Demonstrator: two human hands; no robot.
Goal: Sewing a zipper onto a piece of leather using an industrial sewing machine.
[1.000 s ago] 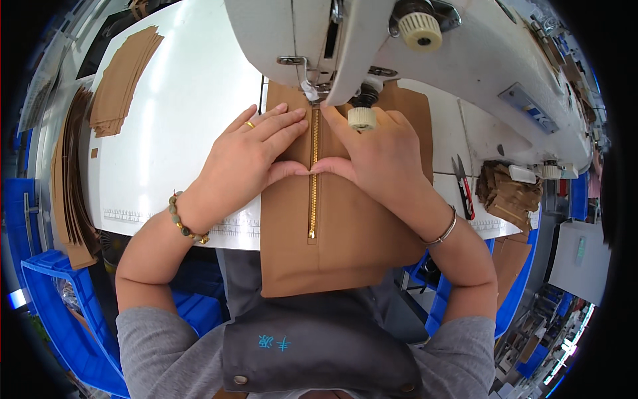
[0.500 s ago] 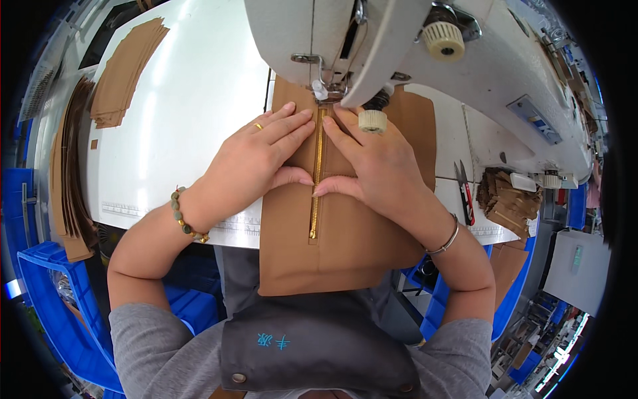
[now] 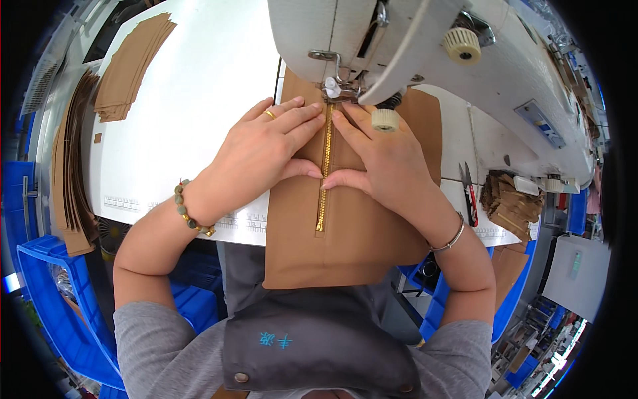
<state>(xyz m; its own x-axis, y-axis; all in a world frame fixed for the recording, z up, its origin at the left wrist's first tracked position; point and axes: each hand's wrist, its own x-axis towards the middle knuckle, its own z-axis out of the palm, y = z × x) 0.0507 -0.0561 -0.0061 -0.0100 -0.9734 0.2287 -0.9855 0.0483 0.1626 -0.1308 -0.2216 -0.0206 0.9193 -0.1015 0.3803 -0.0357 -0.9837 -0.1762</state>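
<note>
A brown fabric panel [image 3: 292,246] lies under the presser foot [image 3: 332,90] of a white sewing machine [image 3: 425,60], its near edge hanging over the table's front. A gold-toothed zipper [image 3: 321,211] runs lengthwise in a narrow slot in the panel, its far end reaching the foot. My left hand [image 3: 266,143] rests flat on the cloth left of the zipper, fingers stretched toward the foot. My right hand [image 3: 382,156] lies on the right side, also with extended fingers; its fingertips are partly hidden behind a machine knob. Both thumbs point inward and almost meet over the zipper.
Brown fabric pieces are stacked [image 3: 133,70] on the white table's far left, with more draped over its left edge [image 3: 70,166]. Red-and-black scissors [image 3: 470,196] and a heap of brown pieces [image 3: 508,199] sit at right. A blue crate [image 3: 56,286] stands lower left.
The whole view has shifted slightly. Both hands remain flat on the panel beside the zipper, with almost the same position relative to the presser foot.
</note>
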